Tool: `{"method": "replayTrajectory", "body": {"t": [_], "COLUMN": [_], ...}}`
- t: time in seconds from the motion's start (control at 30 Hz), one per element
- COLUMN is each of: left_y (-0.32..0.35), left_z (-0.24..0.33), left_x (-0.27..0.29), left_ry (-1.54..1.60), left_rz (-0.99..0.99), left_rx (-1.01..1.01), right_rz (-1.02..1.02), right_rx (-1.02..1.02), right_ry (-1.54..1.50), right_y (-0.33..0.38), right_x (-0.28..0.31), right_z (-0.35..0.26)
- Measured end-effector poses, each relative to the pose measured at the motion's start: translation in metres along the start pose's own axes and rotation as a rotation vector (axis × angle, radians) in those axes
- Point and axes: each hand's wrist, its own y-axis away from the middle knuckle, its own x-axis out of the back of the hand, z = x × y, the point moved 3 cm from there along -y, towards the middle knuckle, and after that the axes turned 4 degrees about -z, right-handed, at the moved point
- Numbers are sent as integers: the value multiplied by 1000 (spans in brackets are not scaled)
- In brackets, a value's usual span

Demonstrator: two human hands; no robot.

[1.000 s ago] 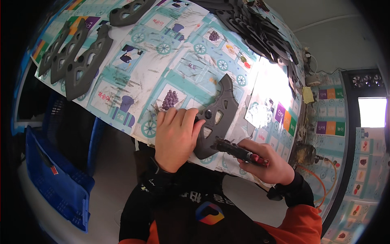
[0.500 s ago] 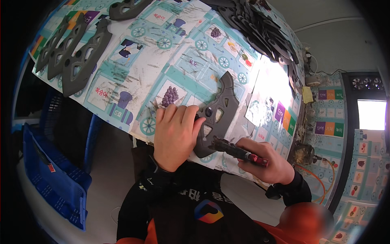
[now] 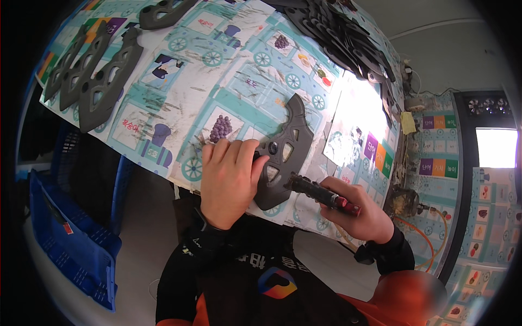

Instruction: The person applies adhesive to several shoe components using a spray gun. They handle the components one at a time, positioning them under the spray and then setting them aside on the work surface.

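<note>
A dark grey curved part [image 3: 300, 155] with cut-out windows and a round hole lies on the paper-covered worktop in front of me. My left hand [image 3: 231, 176] grips its left edge, thumb against the part and the other fingers bent over the paper beside it. In my right hand [image 3: 359, 209] is a slim, dark cylindrical hand tool [image 3: 318, 191] with a red rear end. The tool's grimy tip meets or nearly meets the lower right edge of the part; exact contact cannot be made out.
Several similar grey parts [image 3: 111, 81] lie at the worktop's left, and a dark heap of them [image 3: 348, 41] at the far right. A blue plastic crate [image 3: 70, 239] stands below on the left. Orange hoses [image 3: 421, 242] hang at the right, beside the worktop [image 3: 185, 114].
The view has shifted slightly. The tool has turned a little, showing more of its red end, and stays at the part's lower right edge. My left hand keeps its grip.
</note>
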Motion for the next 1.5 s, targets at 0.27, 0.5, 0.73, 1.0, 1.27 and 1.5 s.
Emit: {"method": "replayTrajectory", "body": {"t": [0.27,0.5,0.73,1.0,1.27,1.5], "left_y": [0,-1,-1,-2,-2,-2], "left_z": [1,1,1,1,1,0], "left_x": [0,0,0,-1,-1,-1], "left_ry": [-5,-17,-33,-31,-30,-31], "left_rz": [2,5,-3,-5,-12,-22], "left_rx": [-1,-8,-1,1,8,14], "right_rz": [63,112,220,222,269,315], "right_rx": [14,-28,29,-34,-99,-17], "right_ry": [-21,-43,-34,-66,-149,-167], "right_y": [-1,-1,-1,-8,-11,-15], "right_x": [3,6,8,13,17,20], "right_z": [6,12,17,40,35,36]}}
